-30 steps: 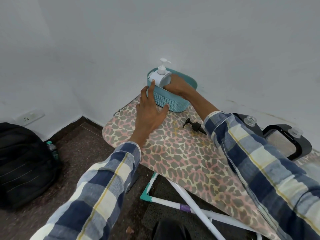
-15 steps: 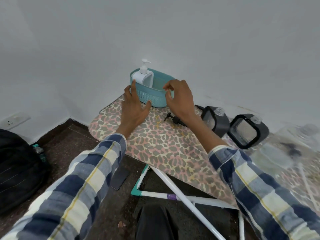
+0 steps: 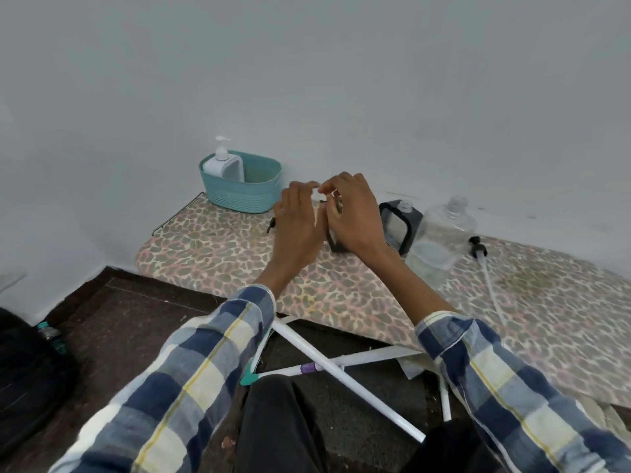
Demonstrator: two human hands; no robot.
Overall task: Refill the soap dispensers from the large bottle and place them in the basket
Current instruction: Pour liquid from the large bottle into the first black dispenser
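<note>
1. Black-framed dispenser [image 3: 333, 238] stands directly beneath both hands; left hand [image 3: 298, 227] and right hand [image 3: 355, 216] hover loosely open, empty.
2. Likely light, rigid, slippery: grasp its flat sides.

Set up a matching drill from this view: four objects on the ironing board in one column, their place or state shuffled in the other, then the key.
Things:
1. white pump soap dispenser
2. large clear plastic bottle
3. black square dispenser
4. teal woven plastic basket

States:
A. cap off, neck open
B. stands at the board's far left end
C. upright inside the basket
D. pump off, between the hands and the big bottle

Pairs: 1-C, 2-A, 3-D, 4-B
</note>
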